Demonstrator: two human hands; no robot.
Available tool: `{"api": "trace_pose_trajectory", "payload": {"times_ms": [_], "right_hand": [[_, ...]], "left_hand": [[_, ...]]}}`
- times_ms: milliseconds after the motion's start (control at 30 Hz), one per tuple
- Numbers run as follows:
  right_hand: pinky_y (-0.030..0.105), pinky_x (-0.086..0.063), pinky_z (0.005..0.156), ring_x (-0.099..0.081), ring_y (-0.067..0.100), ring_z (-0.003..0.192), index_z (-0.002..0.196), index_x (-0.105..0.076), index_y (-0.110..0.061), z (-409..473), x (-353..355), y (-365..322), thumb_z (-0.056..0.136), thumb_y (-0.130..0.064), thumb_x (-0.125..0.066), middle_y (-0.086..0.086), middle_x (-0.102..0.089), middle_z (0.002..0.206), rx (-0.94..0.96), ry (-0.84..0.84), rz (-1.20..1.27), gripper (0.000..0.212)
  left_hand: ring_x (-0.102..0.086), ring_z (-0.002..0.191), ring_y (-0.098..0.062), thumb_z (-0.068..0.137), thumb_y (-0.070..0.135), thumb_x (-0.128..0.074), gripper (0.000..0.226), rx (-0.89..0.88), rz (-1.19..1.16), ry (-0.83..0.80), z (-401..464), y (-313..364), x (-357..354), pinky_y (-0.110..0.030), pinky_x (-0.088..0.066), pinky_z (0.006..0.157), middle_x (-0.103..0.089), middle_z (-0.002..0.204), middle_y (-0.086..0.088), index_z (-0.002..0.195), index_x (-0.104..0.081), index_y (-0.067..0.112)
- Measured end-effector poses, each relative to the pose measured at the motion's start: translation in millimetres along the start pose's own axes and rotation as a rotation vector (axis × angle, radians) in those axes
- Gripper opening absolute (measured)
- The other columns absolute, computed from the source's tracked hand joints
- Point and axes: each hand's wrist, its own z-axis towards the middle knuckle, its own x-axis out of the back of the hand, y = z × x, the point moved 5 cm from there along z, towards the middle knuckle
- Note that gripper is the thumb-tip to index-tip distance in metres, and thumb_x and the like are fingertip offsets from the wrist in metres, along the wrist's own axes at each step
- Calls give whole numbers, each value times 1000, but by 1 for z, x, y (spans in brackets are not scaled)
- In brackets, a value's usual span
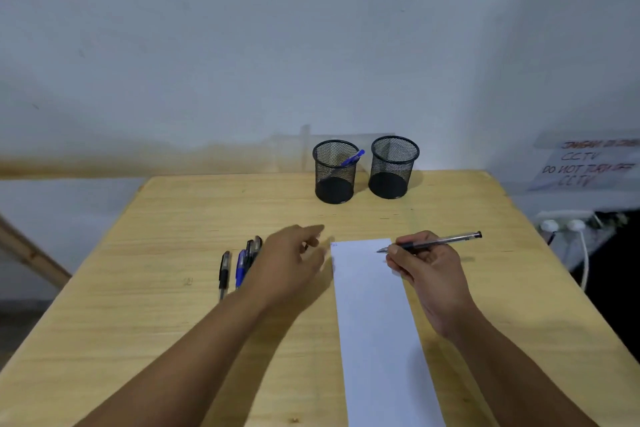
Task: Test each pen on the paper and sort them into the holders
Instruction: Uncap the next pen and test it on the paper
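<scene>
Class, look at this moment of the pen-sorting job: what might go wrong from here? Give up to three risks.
1. The paper lies loose; the left hand is beside its edge, not clearly pressing it, so it may slide under the pen that the right hand holds.
2. The left forearm crosses the untested pens and could knock them.
3. The two holders look alike, so a pen may land in the wrong one.
</scene>
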Motion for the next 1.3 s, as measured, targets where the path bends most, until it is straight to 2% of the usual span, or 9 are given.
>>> {"api": "trace_pose_trajectory", "payload": {"times_ms": [67,233,333,467,600,733,1000,1133,1300], "right_hand": [[38,-55,81,-67,25,77,86,-67,-10,-5,1,-1,87,1,-68,15,-73,79,9,-5,-1,11],[39,-55,81,-68,25,77,81,-70,-14,-16,6,-3,86,2,-69,13,-72,78,15,-9,20,17],[40,-56,83,-67,24,76,83,-68,-10,-19,9,-4,86,4,-68,13,-72,77,12,3,36,14],[38,-56,81,-67,24,75,84,-68,-7,-21,10,-4,86,5,-68,14,-72,76,1,16,54,12],[34,-56,77,-68,23,74,84,-69,-9,-23,9,-5,85,4,-69,12,-73,76,14,26,75,13],[31,-56,75,-72,19,76,88,-72,-6,-24,4,-10,81,6,-73,12,-76,82,39,20,110,14],[25,-56,72,-74,21,81,92,-75,-7,-30,-4,-24,83,1,-73,10,-78,87,80,30,114,13],[23,-58,69,-75,23,79,90,-74,-7,-37,-8,-28,80,2,-75,10,-78,84,123,32,97,14],[22,-57,68,-75,21,79,89,-72,-5,-41,-9,-30,77,5,-76,9,-78,85,158,28,87,16]], "left_hand": [[-56,83,-5,93,33,-62,36,20,61,39,23,-5,4,-24,-43,77,-64,98,13,129,-63,30],[-56,93,-13,91,32,-59,40,128,163,-71,52,-15,-4,-27,-46,80,-62,101,7,132,-61,30],[-62,99,-15,89,26,-59,29,137,192,-91,58,-17,-8,-28,-50,82,-69,104,7,114,-73,30],[-62,90,-10,90,22,-62,18,143,191,-65,55,-16,-7,-24,-48,76,-72,100,10,97,-77,27],[-65,80,-7,86,33,-72,3,196,-8,26,42,-7,0,-30,-54,73,-71,82,13,86,-75,32],[-67,70,-3,84,23,-78,5,266,-384,125,20,12,6,-15,-48,62,-75,75,7,89,-77,26],[-73,88,-18,86,2,-72,18,514,-1103,113,-16,25,-9,-27,-55,82,-78,94,-10,103,-73,6],[-71,87,-19,87,1,-69,18,547,-1260,116,-26,33,-12,-27,-56,82,-76,96,-15,104,-71,3],[-71,84,-17,87,2,-68,16,550,-1279,85,-34,41,-16,-22,-60,76,-76,94,-14,103,-72,3]]}}
